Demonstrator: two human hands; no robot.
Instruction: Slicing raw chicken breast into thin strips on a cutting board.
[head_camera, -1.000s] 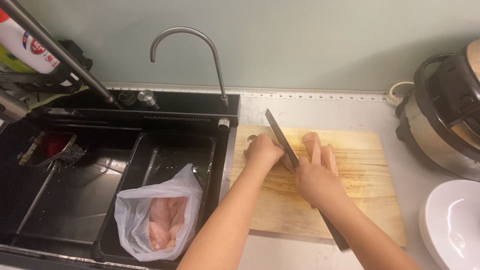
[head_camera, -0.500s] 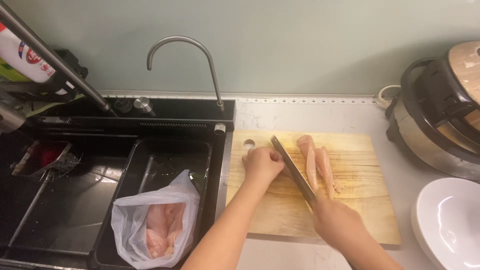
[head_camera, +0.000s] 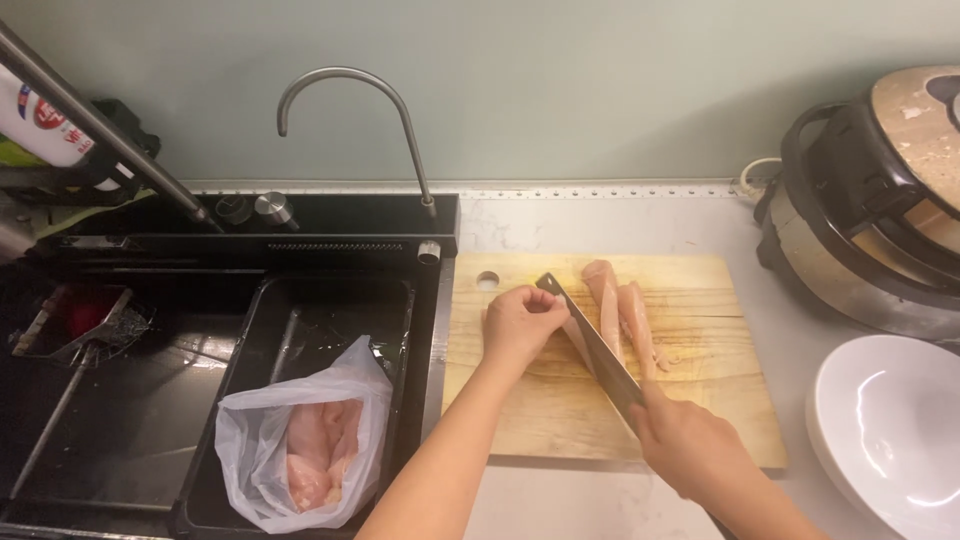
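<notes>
Right hand (head_camera: 690, 450) grips knife (head_camera: 590, 345), left hand (head_camera: 520, 322) pinches soft, likely slippery meat (head_camera: 620, 310) on board (head_camera: 700, 420); hold its thick end.

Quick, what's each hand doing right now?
Left hand: curled on the raw chicken, beside the knife blade.
Right hand: closed around the knife handle.

Both hands curled shut: left (head_camera: 520, 325) knuckles-up, right (head_camera: 690, 450) fisted, forearms converging.
</notes>
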